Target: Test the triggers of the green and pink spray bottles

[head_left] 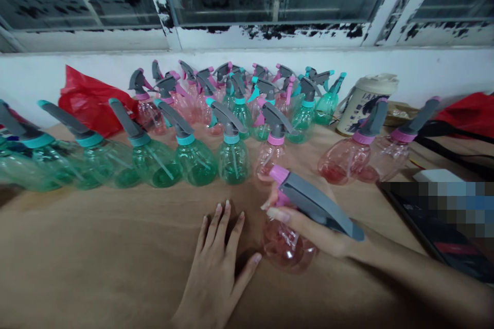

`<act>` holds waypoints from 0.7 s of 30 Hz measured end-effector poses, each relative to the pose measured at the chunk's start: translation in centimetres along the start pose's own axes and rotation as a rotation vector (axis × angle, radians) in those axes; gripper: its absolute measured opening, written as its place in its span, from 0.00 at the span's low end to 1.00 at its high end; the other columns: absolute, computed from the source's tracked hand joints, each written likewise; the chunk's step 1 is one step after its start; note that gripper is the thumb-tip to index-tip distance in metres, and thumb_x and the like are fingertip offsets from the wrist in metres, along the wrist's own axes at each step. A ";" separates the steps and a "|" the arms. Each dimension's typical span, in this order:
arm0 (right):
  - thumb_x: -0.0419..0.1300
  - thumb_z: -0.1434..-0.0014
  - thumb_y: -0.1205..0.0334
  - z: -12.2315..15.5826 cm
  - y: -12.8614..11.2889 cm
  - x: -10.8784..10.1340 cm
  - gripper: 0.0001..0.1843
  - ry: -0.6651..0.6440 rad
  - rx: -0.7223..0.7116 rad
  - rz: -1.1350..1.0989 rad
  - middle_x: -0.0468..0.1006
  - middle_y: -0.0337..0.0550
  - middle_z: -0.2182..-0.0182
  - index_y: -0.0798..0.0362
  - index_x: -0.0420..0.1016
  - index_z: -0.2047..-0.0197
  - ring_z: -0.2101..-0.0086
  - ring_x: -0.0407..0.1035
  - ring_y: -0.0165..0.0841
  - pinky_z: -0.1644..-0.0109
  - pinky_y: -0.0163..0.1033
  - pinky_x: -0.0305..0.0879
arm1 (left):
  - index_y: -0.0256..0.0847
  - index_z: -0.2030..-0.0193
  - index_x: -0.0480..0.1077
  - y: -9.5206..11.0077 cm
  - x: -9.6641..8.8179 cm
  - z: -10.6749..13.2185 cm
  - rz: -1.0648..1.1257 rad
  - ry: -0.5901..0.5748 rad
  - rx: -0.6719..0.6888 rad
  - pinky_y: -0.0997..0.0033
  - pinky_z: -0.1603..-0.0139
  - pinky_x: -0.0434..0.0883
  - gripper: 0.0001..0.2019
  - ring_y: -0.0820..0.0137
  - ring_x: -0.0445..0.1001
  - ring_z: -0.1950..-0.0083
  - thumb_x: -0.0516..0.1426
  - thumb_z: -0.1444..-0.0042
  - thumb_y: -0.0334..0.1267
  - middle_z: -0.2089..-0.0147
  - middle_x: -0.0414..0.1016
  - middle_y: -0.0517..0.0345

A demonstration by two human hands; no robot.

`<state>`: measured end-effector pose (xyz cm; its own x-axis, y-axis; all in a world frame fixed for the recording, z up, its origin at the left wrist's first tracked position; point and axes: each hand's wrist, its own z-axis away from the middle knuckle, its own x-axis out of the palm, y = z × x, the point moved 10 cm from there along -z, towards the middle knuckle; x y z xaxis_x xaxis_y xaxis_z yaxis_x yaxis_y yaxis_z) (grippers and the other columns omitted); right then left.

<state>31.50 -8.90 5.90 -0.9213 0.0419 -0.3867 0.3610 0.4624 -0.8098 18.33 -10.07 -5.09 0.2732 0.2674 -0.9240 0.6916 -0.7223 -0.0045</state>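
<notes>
My right hand (pixel 314 229) grips a pink spray bottle (pixel 289 247) around its neck, just under the grey and pink trigger head. The bottle is see-through and leans a little; whether its base touches the table cannot be made out. My left hand (pixel 216 262) lies flat on the table to the left of that bottle, fingers spread, holding nothing. Beyond the hands stands a row of green spray bottles (pixel 198 162) with teal collars, and a pink spray bottle (pixel 270 157) ends it on the right. Two more pink bottles (pixel 343 159) stand farther right.
Several pink and green spray bottles (pixel 241 113) crowd the back by the wall. A red plastic bag (pixel 92 105) lies back left. At right are a printed cup (pixel 360 108), black straps (pixel 455 151) and a dark flat device (pixel 417 221), partly blurred out.
</notes>
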 end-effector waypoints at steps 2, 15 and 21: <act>0.59 0.40 0.55 0.0 0.1 -0.1 0.11 0.007 0.015 0.001 0.71 0.34 0.78 0.49 0.69 0.72 0.77 0.67 0.29 0.70 0.37 0.67 | 0.32 0.33 0.54 0.0 -0.1 0.0 0.009 0.004 -0.003 0.40 0.37 0.61 0.29 0.47 0.51 0.29 0.52 0.36 0.45 0.28 0.49 0.35; 0.59 0.39 0.56 0.6 0.5 0.0 0.12 0.010 -0.033 -0.077 0.81 0.41 0.60 0.47 0.77 0.53 0.68 0.76 0.33 0.63 0.38 0.73 | 0.32 0.33 0.52 0.0 -0.1 -0.1 -0.002 -0.003 0.000 0.39 0.38 0.63 0.30 0.48 0.51 0.29 0.51 0.36 0.46 0.29 0.51 0.35; 0.60 0.40 0.55 0.5 0.8 -0.1 0.14 0.020 -0.014 -0.070 0.81 0.40 0.62 0.48 0.77 0.52 0.65 0.76 0.33 0.62 0.36 0.74 | 0.33 0.33 0.52 -0.1 -0.1 -0.1 0.017 -0.005 -0.006 0.39 0.38 0.62 0.29 0.48 0.51 0.29 0.52 0.36 0.46 0.29 0.51 0.36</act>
<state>31.92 -8.98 5.06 -0.9469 0.0267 -0.3204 0.2937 0.4770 -0.8284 18.35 -9.98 -4.96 0.2818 0.2515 -0.9259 0.6910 -0.7228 0.0140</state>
